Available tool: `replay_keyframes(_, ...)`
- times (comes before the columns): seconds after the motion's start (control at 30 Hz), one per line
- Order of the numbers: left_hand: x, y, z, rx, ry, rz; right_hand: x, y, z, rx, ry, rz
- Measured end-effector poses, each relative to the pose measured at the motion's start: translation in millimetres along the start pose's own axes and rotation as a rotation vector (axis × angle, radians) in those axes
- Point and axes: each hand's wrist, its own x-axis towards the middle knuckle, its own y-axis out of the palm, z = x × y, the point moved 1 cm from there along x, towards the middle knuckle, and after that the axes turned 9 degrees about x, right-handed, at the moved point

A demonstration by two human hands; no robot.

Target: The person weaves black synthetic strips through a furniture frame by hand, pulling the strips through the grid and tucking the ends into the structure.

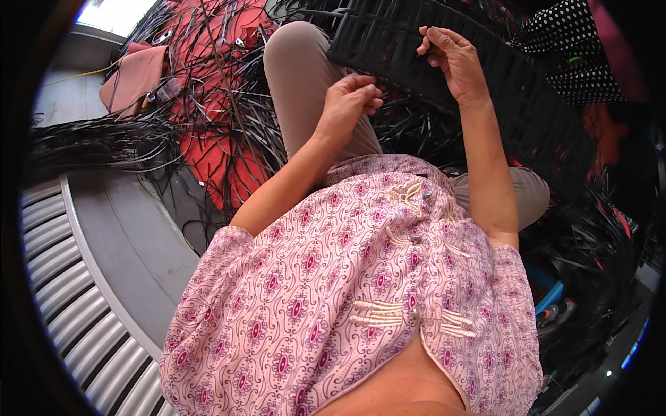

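A large black woven panel (388,41) of flat strips slants across the top right, over and beside my lap. My left hand (347,105) is closed with its fingers curled, near the panel's lower left edge and beside my raised knee. Whether a strip is in it cannot be made out. My right hand (454,61) is lifted in front of the panel, thumb and forefinger pinched together. If anything thin is between those fingers, it is lost against the black weave.
Loose black strips (229,132) lie tangled over a red sheet (208,170) on the left. A pink cloth (137,80) lies beyond them, near a slatted metal piece (76,277). At far right are white-dotted black fabric (572,52) and a blue container (544,288).
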Motion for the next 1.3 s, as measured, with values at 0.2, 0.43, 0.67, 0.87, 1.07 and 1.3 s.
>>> replay_keyframes(0.2,5.0,15.8,21.7,-0.142,-0.075,0.047,2.4,2.4,1.6,0.025,-0.007,-0.012)
replay_keyframes(0.43,7.7,14.8,20.5,-0.081,-0.007,0.007,2.4,3.5,1.4,0.002,0.015,-0.013)
replay_keyframes(0.67,6.5,2.2,-2.7,0.137,0.031,0.006,3.8,3.1,3.4,-0.035,0.047,-0.037)
replay_keyframes(0.87,26.2,1.4,-54.4,0.786,0.524,-0.349,3.8,0.4,1.1,-0.025,0.013,-0.040)
replay_keyframes(1.07,56.0,18.6,-70.6,1.171,0.539,-0.388,3.3,-2.2,-2.1,-0.005,0.015,-0.021)
replay_keyframes(1.3,59.8,33.6,-80.0,1.449,0.441,-0.397,-2.5,1.9,2.2,-0.052,0.007,-0.007)
